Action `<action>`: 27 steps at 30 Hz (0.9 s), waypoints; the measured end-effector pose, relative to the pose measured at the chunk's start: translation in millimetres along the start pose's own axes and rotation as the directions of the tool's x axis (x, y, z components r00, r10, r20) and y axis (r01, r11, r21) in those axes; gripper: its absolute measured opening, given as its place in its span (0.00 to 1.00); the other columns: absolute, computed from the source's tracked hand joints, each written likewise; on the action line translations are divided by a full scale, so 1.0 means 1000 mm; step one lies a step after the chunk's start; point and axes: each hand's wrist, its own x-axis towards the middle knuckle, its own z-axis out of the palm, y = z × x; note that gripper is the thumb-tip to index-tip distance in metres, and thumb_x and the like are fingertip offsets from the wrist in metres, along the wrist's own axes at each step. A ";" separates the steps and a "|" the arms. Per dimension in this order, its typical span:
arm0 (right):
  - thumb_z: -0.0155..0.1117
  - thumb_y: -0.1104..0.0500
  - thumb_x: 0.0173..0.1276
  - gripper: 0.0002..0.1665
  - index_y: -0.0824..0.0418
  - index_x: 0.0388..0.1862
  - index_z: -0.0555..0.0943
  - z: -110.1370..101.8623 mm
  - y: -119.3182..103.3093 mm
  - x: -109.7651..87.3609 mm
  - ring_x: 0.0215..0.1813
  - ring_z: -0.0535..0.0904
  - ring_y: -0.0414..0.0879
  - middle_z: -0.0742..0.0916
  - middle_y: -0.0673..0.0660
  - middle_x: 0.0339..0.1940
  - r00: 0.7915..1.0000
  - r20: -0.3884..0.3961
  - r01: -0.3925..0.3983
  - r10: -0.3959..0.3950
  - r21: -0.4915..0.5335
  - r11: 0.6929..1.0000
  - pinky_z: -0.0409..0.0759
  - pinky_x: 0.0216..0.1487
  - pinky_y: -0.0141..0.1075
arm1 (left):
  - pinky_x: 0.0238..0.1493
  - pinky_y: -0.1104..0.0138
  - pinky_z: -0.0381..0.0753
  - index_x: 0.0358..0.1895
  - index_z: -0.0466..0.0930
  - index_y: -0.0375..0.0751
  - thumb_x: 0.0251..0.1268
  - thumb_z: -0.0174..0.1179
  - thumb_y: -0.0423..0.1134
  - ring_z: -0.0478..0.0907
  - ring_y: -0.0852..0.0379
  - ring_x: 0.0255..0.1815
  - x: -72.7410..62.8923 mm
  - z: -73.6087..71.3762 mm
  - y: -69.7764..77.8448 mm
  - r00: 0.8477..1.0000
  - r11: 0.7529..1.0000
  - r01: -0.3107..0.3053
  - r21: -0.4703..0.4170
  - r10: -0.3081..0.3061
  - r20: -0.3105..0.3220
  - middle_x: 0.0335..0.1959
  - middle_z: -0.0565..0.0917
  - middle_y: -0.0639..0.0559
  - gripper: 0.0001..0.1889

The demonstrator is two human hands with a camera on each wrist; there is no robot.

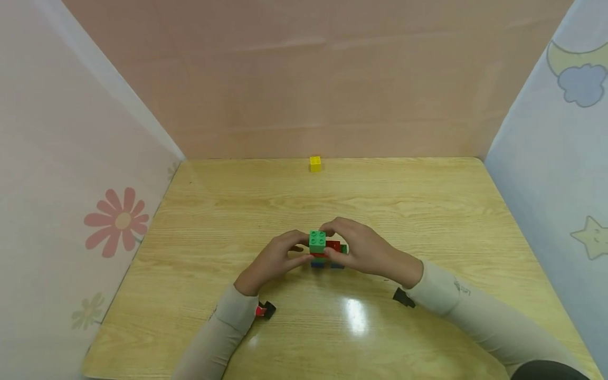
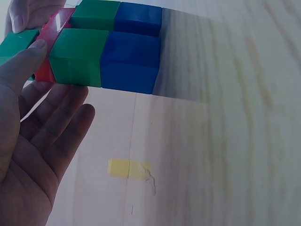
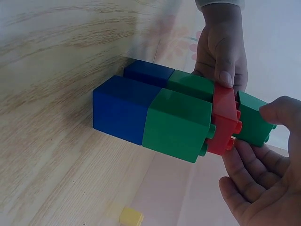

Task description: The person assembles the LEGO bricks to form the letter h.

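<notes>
On a wooden surface [image 1: 214, 211], blue bricks [image 3: 124, 110] stand under green bricks [image 3: 178, 127] as two columns, bridged by a red brick [image 3: 225, 113] with a smaller top brick [image 1: 317, 240], green, at its left end. The left hand [image 1: 280, 258] pinches the red brick, seemingly to steady the build; the right hand [image 1: 368, 248] grips the top brick between thumb and fingers, probably to seat it, though whether it is fully pressed down is hard to tell. The left sleeve [image 1: 223, 322] partly hides a red-and-black piece [image 1: 265, 310]; a dark piece [image 1: 404, 297] beside the right sleeve [image 1: 475, 306] is unclear.
</notes>
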 end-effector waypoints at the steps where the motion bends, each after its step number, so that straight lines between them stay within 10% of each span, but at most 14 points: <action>1: 0.66 0.50 0.68 0.23 0.56 0.58 0.75 0.000 0.000 0.000 0.48 0.81 0.45 0.82 0.49 0.46 1.000 0.001 0.000 0.000 0.001 1.000 0.81 0.47 0.40 | 0.49 0.69 0.80 0.60 0.76 0.56 0.67 0.61 0.50 0.77 0.64 0.53 0.000 0.000 0.000 1.000 1.000 0.002 -0.001 -0.002 0.001 0.52 0.78 0.64 0.20; 27: 0.66 0.51 0.67 0.22 0.55 0.57 0.76 0.000 -0.002 0.001 0.47 0.81 0.46 0.82 0.46 0.46 1.000 0.003 0.013 -0.013 -0.040 0.999 0.81 0.47 0.39 | 0.50 0.69 0.79 0.60 0.76 0.56 0.66 0.62 0.49 0.76 0.64 0.54 0.000 0.000 0.000 1.000 1.000 0.021 -0.016 -0.022 -0.002 0.52 0.78 0.65 0.20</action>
